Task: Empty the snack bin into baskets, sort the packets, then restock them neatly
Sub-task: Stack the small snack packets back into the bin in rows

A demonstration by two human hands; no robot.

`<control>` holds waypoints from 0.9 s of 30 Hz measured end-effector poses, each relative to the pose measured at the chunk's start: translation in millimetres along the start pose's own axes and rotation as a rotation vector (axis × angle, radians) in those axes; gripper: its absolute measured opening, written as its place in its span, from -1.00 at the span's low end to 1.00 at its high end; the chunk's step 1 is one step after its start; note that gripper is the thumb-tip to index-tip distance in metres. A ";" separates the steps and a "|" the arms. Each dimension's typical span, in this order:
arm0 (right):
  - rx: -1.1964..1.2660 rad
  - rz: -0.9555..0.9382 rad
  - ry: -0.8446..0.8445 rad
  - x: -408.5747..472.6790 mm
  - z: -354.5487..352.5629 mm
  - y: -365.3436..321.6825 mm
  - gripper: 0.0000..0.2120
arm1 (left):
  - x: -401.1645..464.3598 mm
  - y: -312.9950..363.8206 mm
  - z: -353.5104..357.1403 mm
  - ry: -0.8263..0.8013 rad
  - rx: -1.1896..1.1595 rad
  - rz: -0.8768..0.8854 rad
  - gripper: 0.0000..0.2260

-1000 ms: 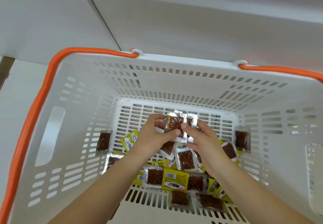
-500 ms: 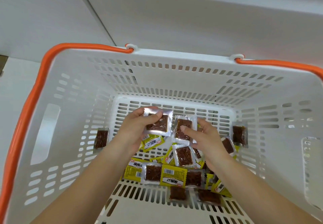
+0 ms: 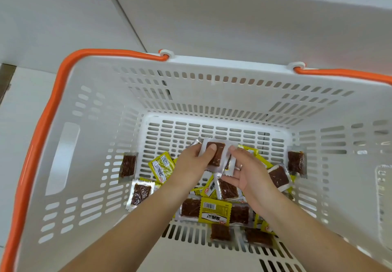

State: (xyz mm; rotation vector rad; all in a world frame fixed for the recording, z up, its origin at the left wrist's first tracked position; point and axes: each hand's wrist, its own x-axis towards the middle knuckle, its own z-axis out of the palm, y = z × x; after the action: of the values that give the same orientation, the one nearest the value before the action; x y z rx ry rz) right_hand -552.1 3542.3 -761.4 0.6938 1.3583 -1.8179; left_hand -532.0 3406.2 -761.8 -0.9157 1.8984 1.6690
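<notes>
Nearest, at 6 o'clock, two bare forearms reach down into a white slotted basket (image 3: 70, 144) with an orange handle (image 3: 42, 127) running along its rim from 7 to 11 o'clock and again at 2 o'clock.

On the basket floor just beyond the forearms lies a loose heap of snack packets. A long packet (image 3: 214, 210) with a yellow barcode band lies across the near middle, with two dark packets just below it at 6 o'clock. At 8 o'clock a clear brown packet (image 3: 140, 193) lies flat, with a yellow packet (image 3: 161, 166) just above it. A single brown packet (image 3: 128, 165) leans against the left wall at 9 o'clock, and another (image 3: 296, 162) leans at the right wall at 3 o'clock.

Above the heap, near the centre, the left hand (image 3: 191, 165) holds a small stack of packets (image 3: 216, 153), thumb pressed on the top brown one and fingers curled under it. The right hand (image 3: 248, 172) sits just beside it at 3 o'clock, palm turned inward, its fingers pinching the right edge of the same stack; a ring shows on one finger. How many packets the stack holds cannot be told.

Beyond the hands the far part of the basket floor is bare slotted plastic. Past the far rim at 12 o'clock stand plain white panels (image 3: 233, 17).
</notes>
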 end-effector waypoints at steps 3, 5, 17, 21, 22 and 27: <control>-0.115 -0.041 -0.018 -2.2 -0.2 2.2 -0.85 | -1.2 -6.2 3.4 -0.040 0.071 -0.002 -0.71; -0.147 -0.055 0.037 -0.6 -2.5 2.8 -0.82 | 3.5 -9.2 -5.8 -0.057 0.192 0.014 -0.67; -0.211 0.002 0.131 9.9 -14.8 3.9 -0.90 | 33.2 -43.4 -45.4 0.154 1.295 0.231 -0.49; -0.260 -0.013 0.130 9.8 -16.4 5.0 -0.81 | 30.4 -41.0 -52.0 0.174 1.075 0.288 -0.70; -0.260 -0.027 0.122 9.4 -15.2 4.2 -0.71 | 26.1 -39.4 -51.7 0.182 0.952 0.333 -0.77; -0.143 -0.077 0.048 7.2 -9.4 7.5 -0.56 | 4.8 -8.7 -17.6 0.155 0.696 0.509 -0.66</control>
State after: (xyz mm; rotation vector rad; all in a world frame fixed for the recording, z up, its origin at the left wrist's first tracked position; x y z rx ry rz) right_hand -550.2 3548.3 -773.9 0.6208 1.5493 -1.7533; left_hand -527.3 3387.6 -768.2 -0.2950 2.7131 1.0156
